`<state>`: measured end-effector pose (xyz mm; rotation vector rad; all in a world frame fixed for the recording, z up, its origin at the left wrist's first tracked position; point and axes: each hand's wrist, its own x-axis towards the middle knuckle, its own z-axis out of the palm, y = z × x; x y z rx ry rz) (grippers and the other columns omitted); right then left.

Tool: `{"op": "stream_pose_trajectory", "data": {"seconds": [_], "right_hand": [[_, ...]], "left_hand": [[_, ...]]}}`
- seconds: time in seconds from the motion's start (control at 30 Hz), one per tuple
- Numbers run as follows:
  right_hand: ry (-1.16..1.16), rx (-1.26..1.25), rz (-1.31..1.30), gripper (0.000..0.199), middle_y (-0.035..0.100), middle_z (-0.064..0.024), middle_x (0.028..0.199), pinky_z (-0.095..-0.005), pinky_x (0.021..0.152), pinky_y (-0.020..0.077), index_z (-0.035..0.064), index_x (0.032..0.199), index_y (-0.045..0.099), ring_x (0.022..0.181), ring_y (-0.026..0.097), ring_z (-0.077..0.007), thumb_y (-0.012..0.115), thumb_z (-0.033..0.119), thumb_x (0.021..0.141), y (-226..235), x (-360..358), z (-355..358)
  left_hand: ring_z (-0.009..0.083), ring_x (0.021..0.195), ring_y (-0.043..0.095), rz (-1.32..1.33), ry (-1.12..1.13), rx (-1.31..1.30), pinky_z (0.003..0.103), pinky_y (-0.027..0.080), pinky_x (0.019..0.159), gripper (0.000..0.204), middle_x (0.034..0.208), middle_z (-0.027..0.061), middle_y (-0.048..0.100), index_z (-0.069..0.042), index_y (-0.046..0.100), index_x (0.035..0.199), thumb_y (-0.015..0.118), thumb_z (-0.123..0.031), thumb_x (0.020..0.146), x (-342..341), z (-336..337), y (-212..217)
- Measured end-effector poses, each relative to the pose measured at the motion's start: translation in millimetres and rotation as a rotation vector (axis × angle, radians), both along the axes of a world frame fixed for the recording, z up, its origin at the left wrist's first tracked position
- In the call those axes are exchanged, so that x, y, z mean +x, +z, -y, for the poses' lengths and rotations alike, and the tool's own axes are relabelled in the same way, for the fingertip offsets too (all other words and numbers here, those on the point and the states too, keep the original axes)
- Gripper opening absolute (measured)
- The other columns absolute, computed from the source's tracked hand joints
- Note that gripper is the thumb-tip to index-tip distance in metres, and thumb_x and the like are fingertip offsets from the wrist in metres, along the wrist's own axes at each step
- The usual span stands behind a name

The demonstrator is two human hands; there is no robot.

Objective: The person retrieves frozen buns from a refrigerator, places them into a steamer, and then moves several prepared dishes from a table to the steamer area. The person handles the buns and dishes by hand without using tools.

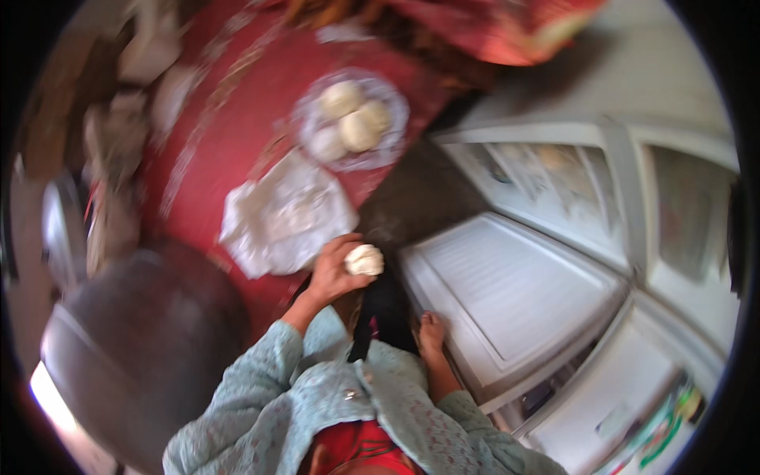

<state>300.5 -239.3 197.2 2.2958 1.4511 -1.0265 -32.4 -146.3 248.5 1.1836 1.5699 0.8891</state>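
A small off-white dough ball is gripped in the fingers of my left hand, just past the near corner of a crumpled white plastic bag. Farther off, a clear plastic-covered plate carries several larger pale dough balls. My right hand is low on the right, beside the left edge of a white refrigerator door; whether it touches that edge I cannot tell. Blur and the angle hide its fingers.
A red-covered table bears the bag and plate. At left stands a dark rounded chair seat. The white refrigerator's open interior and lower compartment fill the right. A red patterned cloth or bag hangs over the far side.
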Motion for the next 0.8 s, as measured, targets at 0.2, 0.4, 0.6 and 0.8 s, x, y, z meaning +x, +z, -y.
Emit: {"op": "stream_pose_trajectory", "data": {"seconds": [0.2, 0.4, 0.6, 0.8], "right_hand": [[-0.207, -0.177, -0.269, 0.032, 0.064, -0.0122, 0.083, -0.0371, 0.073, 0.0462, 0.0006, 0.098, 0.065, 0.078, 0.059, -0.0273, 0.051, 0.028, 0.089, -6, 43, 40], [-0.815, -0.158, -0.341, 0.037, 0.058, -0.0154, 0.103, -0.0359, 0.077, 0.0454, 0.0012, 0.114, 0.056, 0.090, 0.055, -0.0249, 0.050, 0.028, 0.090, 10, 103, 109], [-0.944, -0.154, 0.181, 0.084, 0.037, -0.0169, 0.137, -0.0416, 0.088, 0.0403, 0.0060, 0.139, 0.030, 0.116, 0.042, -0.0331, 0.067, 0.046, 0.075, 72, 97, 134], [-0.604, 0.065, -0.192, 0.084, 0.034, -0.0160, 0.141, -0.0428, 0.105, 0.0248, -0.0005, 0.134, 0.038, 0.126, 0.035, -0.0337, 0.071, 0.047, 0.073, 116, 55, 73]], "left_hand": [[0.0305, 0.110, 0.052, -0.056, -0.003, -0.109, 0.038, 0.042, 0.093, 0.060, 0.118, 0.0143, 0.053, -0.004, 0.061, 0.105, 0.078, -0.032, 0.055, 0, 52, -14], [0.0313, 0.106, 0.054, -0.096, 0.094, -0.232, 0.037, 0.044, 0.091, 0.059, 0.121, 0.0156, 0.051, -0.003, 0.061, 0.105, 0.078, -0.032, 0.056, -33, 76, -41], [0.0308, 0.105, 0.055, -0.004, 0.236, -0.140, 0.036, 0.044, 0.090, 0.061, 0.117, 0.0149, 0.054, 0.001, 0.060, 0.106, 0.077, -0.031, 0.057, -74, 49, -62], [0.0254, 0.095, 0.058, 0.168, 0.369, -0.141, 0.033, 0.044, 0.085, 0.055, 0.102, 0.0119, 0.059, 0.001, 0.059, 0.104, 0.076, -0.025, 0.059, -83, 29, -46]]}}
